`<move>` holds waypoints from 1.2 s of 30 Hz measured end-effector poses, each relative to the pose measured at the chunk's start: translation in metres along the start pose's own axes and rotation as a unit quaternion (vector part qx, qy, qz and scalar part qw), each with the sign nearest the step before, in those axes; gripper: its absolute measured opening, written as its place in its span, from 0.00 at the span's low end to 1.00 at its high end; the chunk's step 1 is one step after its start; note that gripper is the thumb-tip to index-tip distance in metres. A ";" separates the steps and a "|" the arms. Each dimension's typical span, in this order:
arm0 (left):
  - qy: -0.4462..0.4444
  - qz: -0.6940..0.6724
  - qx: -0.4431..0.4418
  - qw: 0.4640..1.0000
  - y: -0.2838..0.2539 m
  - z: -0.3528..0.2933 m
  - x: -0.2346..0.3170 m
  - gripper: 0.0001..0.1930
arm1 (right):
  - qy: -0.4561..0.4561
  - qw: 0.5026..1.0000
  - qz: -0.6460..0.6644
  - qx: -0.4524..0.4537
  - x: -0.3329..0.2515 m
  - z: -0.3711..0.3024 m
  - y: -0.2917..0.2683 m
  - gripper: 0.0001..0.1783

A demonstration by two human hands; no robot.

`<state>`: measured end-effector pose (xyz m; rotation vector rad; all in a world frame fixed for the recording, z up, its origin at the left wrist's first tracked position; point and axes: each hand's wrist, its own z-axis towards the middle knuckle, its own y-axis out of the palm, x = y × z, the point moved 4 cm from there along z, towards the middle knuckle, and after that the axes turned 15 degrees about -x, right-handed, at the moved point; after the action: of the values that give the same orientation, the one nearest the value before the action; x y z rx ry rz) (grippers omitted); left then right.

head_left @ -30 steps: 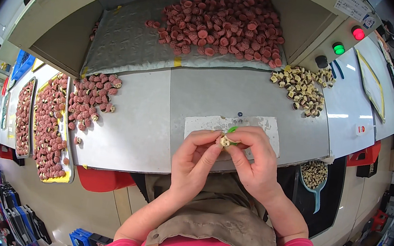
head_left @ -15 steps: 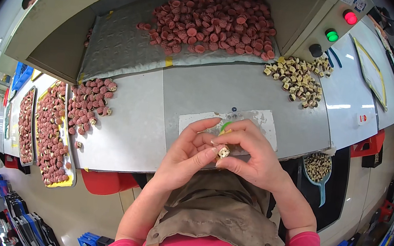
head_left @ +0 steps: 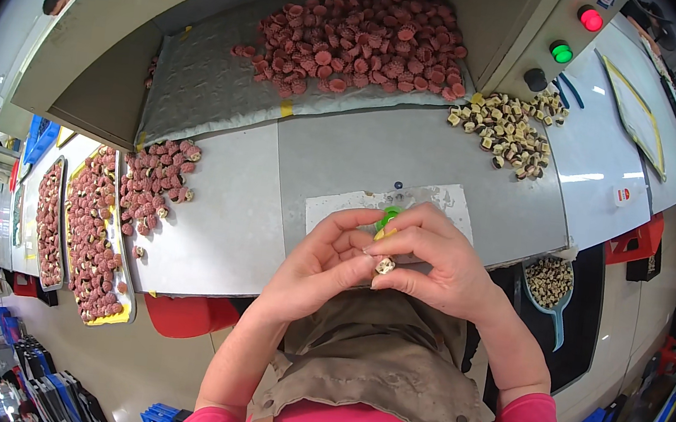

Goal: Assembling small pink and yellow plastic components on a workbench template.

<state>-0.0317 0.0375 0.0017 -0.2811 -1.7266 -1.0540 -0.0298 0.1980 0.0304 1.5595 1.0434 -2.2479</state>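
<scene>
Above the table's front edge, my left hand [head_left: 323,268] and my right hand [head_left: 440,264] meet with fingers pinched together. Between their fingertips sits a small cream-coloured piece with dark specks [head_left: 384,265]; both hands grip it. Part of it is covered by my fingers. A bright green round object [head_left: 388,217] and a yellow bit [head_left: 385,234] show behind the fingers, partly hidden. Beneath the hands lies a white worn sheet [head_left: 338,213]. To the right is a pile of small cream-and-dark blocks [head_left: 506,130]. On the left lies a heap of pink, bumpy raspberry-shaped pieces [head_left: 154,178].
Hollow raspberry-shaped caps [head_left: 365,43] are heaped on a grey mat [head_left: 211,84] inside a hooded machine with lit buttons [head_left: 561,51]. Trays of filled pieces [head_left: 129,308] stand far left. A blue scoop [head_left: 556,319] full of blocks sits at right, near a red stool [head_left: 635,241].
The view has shifted slightly. My hands stay together at the small piece, turned a little; its pink side no longer shows, and more of the green object is visible.
</scene>
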 end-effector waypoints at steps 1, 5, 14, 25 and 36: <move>-0.004 -0.029 -0.001 1.000 0.001 0.000 0.001 0.26 | -0.009 0.999 -0.034 0.005 -0.003 -0.001 -0.001 0.16; -0.018 -0.034 -0.010 0.999 0.008 0.006 0.006 0.26 | -0.019 0.993 -0.113 0.022 -0.009 -0.004 -0.005 0.18; -0.016 -0.041 0.020 0.999 0.011 0.010 -0.003 0.27 | 0.001 0.993 -0.107 0.042 -0.008 -0.006 -0.009 0.17; -0.017 -0.071 0.036 0.997 0.006 0.009 -0.013 0.25 | 0.057 0.998 0.032 0.006 0.002 -0.005 -0.007 0.14; -0.021 -0.028 0.043 0.998 0.012 0.009 -0.006 0.22 | 0.032 0.999 -0.006 -0.022 -0.004 -0.003 -0.010 0.13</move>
<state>-0.0269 0.0529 0.0019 -0.2023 -1.8219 -1.0168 -0.0310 0.2065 0.0373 1.6219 1.1144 -2.1801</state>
